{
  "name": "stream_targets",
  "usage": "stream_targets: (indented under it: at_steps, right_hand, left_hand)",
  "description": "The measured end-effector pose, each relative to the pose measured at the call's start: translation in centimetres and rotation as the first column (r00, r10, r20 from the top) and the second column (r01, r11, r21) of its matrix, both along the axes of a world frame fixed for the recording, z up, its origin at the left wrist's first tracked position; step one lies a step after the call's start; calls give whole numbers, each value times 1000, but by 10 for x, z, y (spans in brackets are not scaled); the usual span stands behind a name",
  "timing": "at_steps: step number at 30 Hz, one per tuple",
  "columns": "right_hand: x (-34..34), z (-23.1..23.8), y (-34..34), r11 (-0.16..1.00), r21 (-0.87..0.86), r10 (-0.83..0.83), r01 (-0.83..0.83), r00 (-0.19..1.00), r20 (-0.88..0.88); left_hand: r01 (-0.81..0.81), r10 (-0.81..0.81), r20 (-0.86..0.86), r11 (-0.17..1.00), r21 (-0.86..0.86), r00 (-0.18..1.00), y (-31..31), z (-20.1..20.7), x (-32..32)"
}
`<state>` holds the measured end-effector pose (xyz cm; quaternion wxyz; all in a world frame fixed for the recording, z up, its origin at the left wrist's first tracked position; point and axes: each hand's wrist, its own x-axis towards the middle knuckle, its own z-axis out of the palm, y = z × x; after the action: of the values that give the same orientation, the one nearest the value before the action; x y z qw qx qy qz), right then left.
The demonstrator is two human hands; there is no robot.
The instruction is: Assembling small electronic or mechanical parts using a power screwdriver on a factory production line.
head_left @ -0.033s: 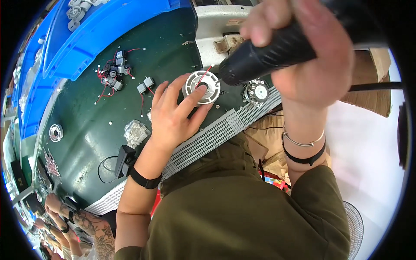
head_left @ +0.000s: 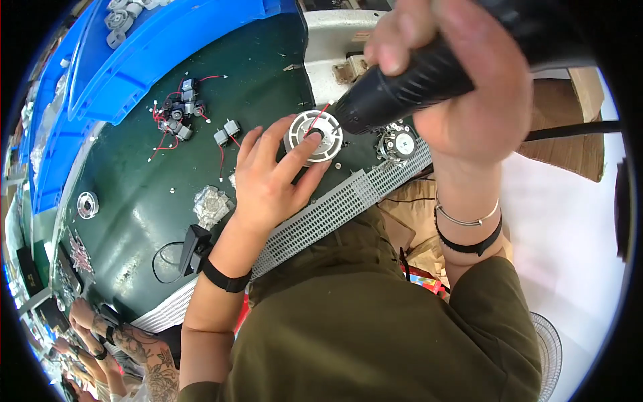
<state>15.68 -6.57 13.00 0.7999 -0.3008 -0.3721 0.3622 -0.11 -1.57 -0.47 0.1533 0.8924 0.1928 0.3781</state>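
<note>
Black driver (head_left: 412, 86) gripped in right hand (head_left: 479, 110); left hand (head_left: 268, 179) pinches wheel (head_left: 329, 137); disc mark (head_left: 404, 143) illegible.

Bright light glares on the green tabletop (head_left: 134, 234); edges curve.

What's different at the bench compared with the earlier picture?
The right hand and the driver it grips shifted slightly left. Nothing was taken hold of or let go. The left hand kept its fingers on the wheel; the motors and speaker stayed put.
</note>
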Motion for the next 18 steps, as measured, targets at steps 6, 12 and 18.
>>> stream_targets:
  at_steps: [6, 12, 18]
  right_hand:
    - [1, -6, 6, 995, -35, -85, 92, 982, 168]
    - [1, -11, 7, 990, -67, -109, 125, 973, 205]
    - [0, -12, 6, 993, -50, -96, 108, 973, 209]
  left_hand:
    - [-2, 2, 16, 1000, -16, 1000, -1, -1, -1]
    - [1, 0, 25, 1000, -23, 1000, -1, -2, 0]
    - [16, -14, 42, 999, -43, 999, -1, -2, 1]
